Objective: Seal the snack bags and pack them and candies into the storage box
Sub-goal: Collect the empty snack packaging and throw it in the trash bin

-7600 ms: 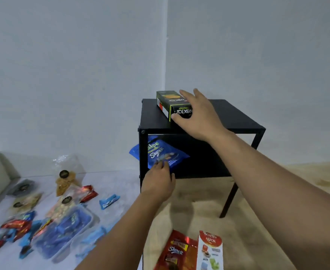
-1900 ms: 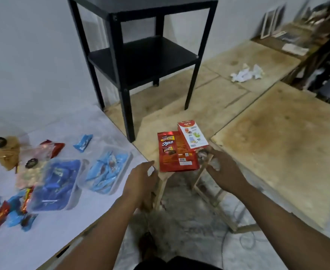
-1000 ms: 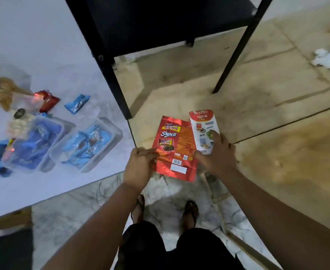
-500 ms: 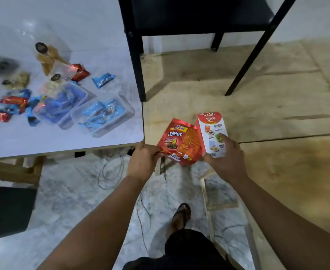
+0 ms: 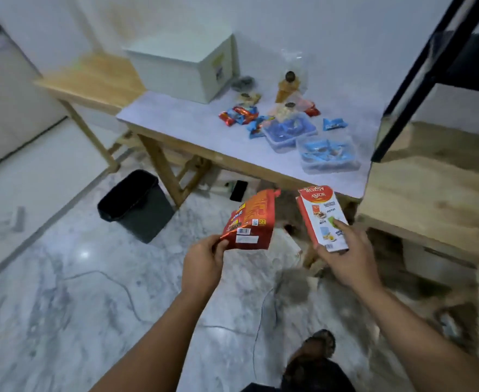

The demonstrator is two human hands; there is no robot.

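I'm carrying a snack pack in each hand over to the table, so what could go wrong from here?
The left hand pinches the red snack bag only by a bottom corner; that thin grip might let it slip to the floor. A cable trails across the marble near your foot, a possible trip. The table is crowded with candies, so setting down could knock some.

Home room: marble floor (image 5: 63, 278), wooden table (image 5: 204, 137), bin (image 5: 136, 205).

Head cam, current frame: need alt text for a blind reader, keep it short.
A person's left hand holds a red snack bag and the right hand holds a white and red Astor box above a marble floor. Ahead, a white-topped table carries loose candies, two clear tubs of blue wrappers and a white storage box.
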